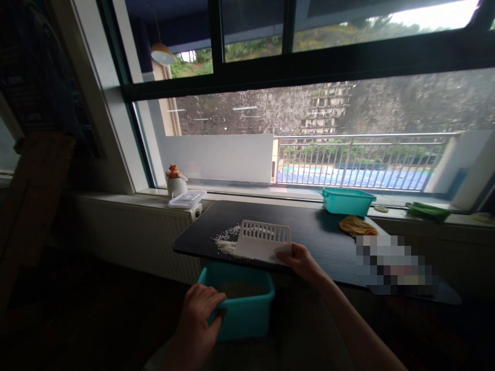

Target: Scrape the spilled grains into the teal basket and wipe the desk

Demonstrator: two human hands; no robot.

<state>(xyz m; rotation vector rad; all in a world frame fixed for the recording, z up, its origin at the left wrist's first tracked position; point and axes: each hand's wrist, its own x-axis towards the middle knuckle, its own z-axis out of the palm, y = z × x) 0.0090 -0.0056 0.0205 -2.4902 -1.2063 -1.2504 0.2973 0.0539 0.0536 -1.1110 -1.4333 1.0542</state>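
Note:
My left hand is closed over the near left rim of a teal plastic bin, its fingers over the edge. The bin is below the front edge of a dark table, with its dim inside only partly visible. My right hand grips the lower right corner of a flat white slotted plastic panel, fingers partly hidden behind it. This panel is tilted over the table, with a row of slots along its upper part. Loose white grains lie scattered on the tabletop to its left and show through the slots.
A second teal bin stands at the table's back right, near a yellow-brown cloth. A clear plastic lid and a white pot-like object are at the left, by the window. A radiator stands left of the table.

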